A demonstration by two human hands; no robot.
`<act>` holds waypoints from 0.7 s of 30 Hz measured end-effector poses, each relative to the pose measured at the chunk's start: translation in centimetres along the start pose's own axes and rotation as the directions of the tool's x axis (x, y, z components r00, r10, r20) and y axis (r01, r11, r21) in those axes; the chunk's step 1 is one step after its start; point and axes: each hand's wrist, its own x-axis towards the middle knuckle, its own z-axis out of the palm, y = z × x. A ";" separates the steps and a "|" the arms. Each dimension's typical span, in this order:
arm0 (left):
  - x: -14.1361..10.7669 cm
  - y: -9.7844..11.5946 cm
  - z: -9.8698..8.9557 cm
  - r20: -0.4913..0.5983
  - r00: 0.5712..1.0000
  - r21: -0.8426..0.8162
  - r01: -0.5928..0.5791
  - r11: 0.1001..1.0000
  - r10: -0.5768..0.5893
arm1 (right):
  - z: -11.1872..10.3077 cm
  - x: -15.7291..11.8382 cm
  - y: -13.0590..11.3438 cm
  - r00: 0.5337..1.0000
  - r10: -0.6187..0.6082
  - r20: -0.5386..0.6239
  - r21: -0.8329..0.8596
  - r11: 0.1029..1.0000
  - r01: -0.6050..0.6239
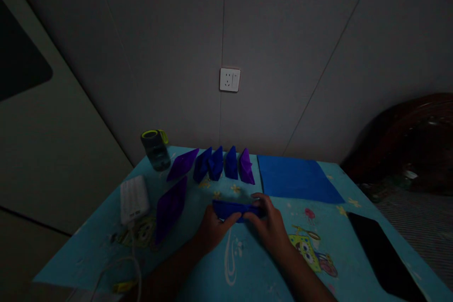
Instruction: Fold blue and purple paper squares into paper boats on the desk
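A folded dark blue paper (pixel 230 208) is held between both hands above the middle of the table. My left hand (pixel 214 229) grips its left part, with the thumb across the front. My right hand (pixel 267 222) pinches its right part, thumb in front and fingers behind. Beyond the hands, several folded paper boats stand in a row, among them a blue one (pixel 231 163) and a purple one (pixel 247 166). Nearer on the left lies another purple folded paper (pixel 171 207). Flat blue sheets (pixel 299 179) rest at the back right.
On the left are a dark bottle (pixel 157 153) with a yellow-green rim and a white power bank (pixel 134 199) with a cable (pixel 133 245). A black phone (pixel 384 255) lies near the right edge of the patterned tablecloth (pixel 198 276). The wall (pixel 177 56) rises behind.
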 end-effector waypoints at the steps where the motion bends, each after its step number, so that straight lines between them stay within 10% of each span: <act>1: 0.0 -0.2 -0.1 -0.010 1.000 0.011 0.014 1.000 -0.014 | 0.1 0.0 -0.3 0.998 0.048 0.039 0.046 0.998 -0.050; 11: -0.6 -0.4 0.8 0.269 0.963 -0.147 0.028 0.989 0.013 | 2.5 -0.3 -1.9 0.979 0.197 0.050 0.463 0.864 -0.197; 16: -0.2 0.0 1.3 0.209 0.973 -0.307 0.159 0.938 -0.097 | 3.1 -0.4 -1.2 0.939 0.185 0.288 0.405 0.866 -0.295; 21: 0.2 0.0 1.4 0.161 0.961 -0.559 0.275 0.782 -0.223 | 3.8 -0.7 -1.3 0.951 0.175 0.254 0.357 0.897 -0.261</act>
